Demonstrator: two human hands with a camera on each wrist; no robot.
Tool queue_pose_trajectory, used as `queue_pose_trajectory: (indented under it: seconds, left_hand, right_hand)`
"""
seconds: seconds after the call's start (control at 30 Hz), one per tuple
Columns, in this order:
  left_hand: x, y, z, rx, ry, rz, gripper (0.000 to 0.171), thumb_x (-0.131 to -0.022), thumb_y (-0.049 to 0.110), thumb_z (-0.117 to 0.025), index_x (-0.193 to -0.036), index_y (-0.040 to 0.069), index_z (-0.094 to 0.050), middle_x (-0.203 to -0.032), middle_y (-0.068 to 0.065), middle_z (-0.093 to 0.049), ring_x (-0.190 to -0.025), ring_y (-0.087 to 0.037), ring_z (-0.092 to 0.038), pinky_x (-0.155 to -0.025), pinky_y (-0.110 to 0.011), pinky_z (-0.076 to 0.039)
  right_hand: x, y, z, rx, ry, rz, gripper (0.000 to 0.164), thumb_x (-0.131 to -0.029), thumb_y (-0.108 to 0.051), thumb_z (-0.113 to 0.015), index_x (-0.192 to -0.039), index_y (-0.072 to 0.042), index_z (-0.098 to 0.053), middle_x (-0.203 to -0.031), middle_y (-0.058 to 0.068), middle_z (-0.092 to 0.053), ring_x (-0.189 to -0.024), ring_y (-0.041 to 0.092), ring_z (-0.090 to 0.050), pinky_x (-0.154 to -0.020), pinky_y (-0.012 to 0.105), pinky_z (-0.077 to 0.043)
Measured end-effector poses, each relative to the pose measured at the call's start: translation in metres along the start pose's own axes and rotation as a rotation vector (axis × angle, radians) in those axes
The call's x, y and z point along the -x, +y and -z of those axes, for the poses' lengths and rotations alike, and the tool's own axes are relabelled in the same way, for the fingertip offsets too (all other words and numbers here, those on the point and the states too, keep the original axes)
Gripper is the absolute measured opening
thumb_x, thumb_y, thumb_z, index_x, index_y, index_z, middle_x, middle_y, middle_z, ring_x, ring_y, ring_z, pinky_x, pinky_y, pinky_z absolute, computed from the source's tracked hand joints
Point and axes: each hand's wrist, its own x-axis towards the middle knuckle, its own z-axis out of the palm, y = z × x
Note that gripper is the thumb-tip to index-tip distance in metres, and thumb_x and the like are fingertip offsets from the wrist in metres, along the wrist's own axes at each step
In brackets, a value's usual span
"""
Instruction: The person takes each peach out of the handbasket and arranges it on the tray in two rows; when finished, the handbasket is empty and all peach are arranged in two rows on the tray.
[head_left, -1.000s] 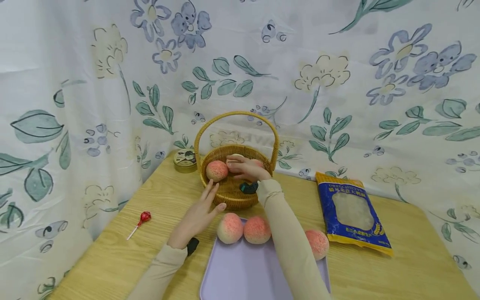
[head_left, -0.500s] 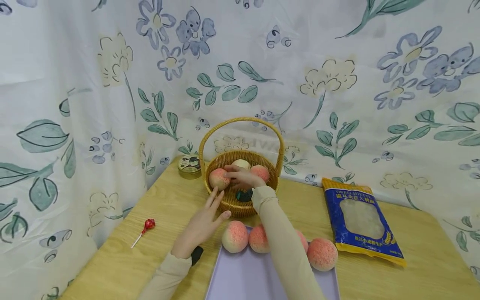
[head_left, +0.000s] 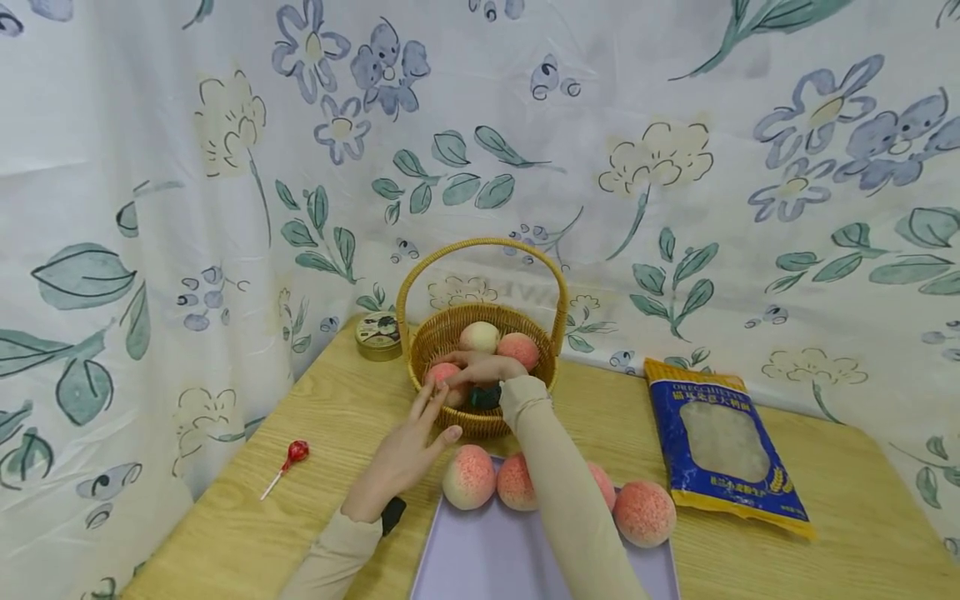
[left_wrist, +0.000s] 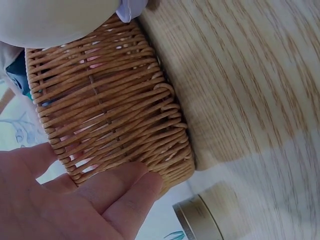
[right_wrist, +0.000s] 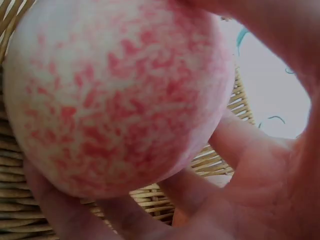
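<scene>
Wicker basket edge [left_wrist: 47, 110] meets left hand [head_left: 401, 458], fingers extended; inside, right hand [head_left: 483, 367] grips peach [right_wrist: 125, 100].

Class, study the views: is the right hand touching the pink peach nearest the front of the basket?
Touching. In the right wrist view, the right hand's fingers curl around the peach, meeting its surface.

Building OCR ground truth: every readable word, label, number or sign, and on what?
"ORECCHIETTE": blue and yellow bag, top line.
"猫耳朵意大利面": same bag, line below.
Bag's bottom line and corner print: too small to read surely.
Tin lid: print too small.
Curtain: faint letter-like marks, unreadable.
</scene>
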Motion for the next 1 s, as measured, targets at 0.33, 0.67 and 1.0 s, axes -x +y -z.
queue_pose_trajectory:
  seconds: [0.33,0.67,1.0]
  left_hand:
    - [-0.007,0.003,0.002,0.006,-0.013,-0.018,0.070,-0.100,0.049,-0.043,-0.157,0.017,-0.018,-0.165,-0.009,-0.004,-0.102,-0.034,-0.067,-0.082,-0.054,-0.052]
    - [-0.012,0.001,0.005,0.012,-0.045,-0.020,0.071,-0.100,0.054,-0.038,-0.157,0.018,-0.015,-0.165,-0.008,0.001,-0.124,-0.047,-0.052,-0.094,-0.063,-0.045]
    - [-0.004,-0.002,0.004,0.013,-0.047,-0.020,0.069,-0.101,0.051,-0.040,-0.156,0.015,-0.020,-0.165,-0.011,0.000,-0.124,-0.051,-0.050,-0.093,-0.065,-0.044]
  right_hand:
    - [0.035,-0.002,0.014,-0.281,0.117,-0.053,0.065,-0.101,-0.032,-0.046,-0.156,-0.011,-0.017,-0.160,0.015,-0.021,-0.145,0.034,-0.029,-0.113,0.050,-0.035]
    - [0.083,-0.011,0.022,-0.579,0.101,0.103,0.060,-0.101,-0.020,-0.038,-0.156,-0.012,-0.016,-0.153,0.022,-0.026,-0.134,0.040,-0.041,-0.101,0.047,-0.048]
    - [0.133,-0.010,-0.010,-0.641,-0.020,0.309,0.074,-0.097,-0.029,-0.058,-0.153,-0.003,-0.016,-0.152,0.018,-0.027,-0.116,0.014,-0.052,-0.091,0.032,-0.052]
